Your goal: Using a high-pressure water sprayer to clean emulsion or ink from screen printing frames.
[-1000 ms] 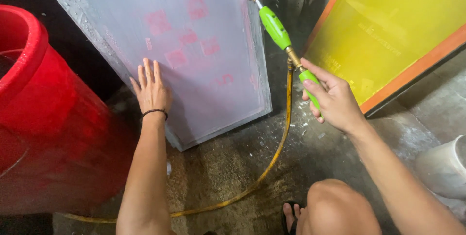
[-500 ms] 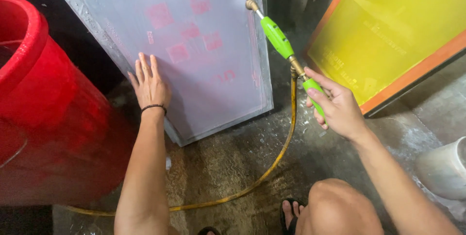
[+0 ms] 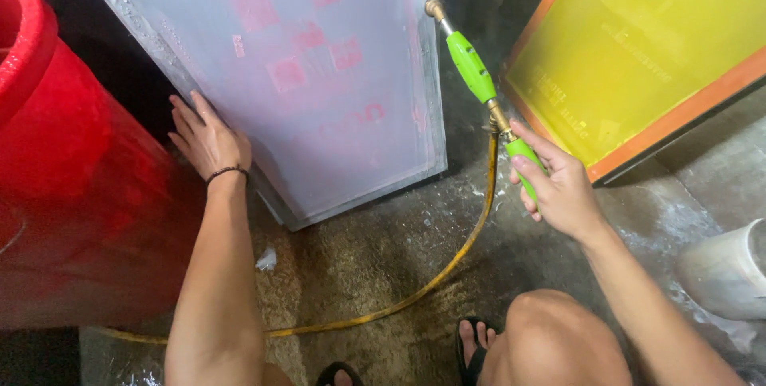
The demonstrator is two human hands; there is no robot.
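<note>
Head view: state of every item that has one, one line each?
Grey-framed mesh screen with pink marks: upright, tilted, wet.
Green spray wand with brass nozzle: gripped, nozzle at screen edge.
Yellow hose: slack on floor.
Yellow screen in orange frame: leaning.
Left hand: flat on screen frame.
Right hand: closed on wand.

Count, w/ 1 of most things: 2 printing screens – 1 grey-framed screen [image 3: 319,83] w/ pale mesh & approx. 6 pink patches (some too faint to tell), 1 orange-framed screen [image 3: 646,59] w/ yellow mesh. 1 green spray wand [image 3: 479,87], 1 yellow hose [image 3: 435,278]. 1 red barrel [image 3: 72,187]. 1 white bucket [image 3: 726,270], partly cut off. 2 hands: left hand [image 3: 206,140], right hand [image 3: 558,187]. 1 black wristband [image 3: 227,171]. 2 sandalled feet, 1 at [image 3: 472,346].
</note>
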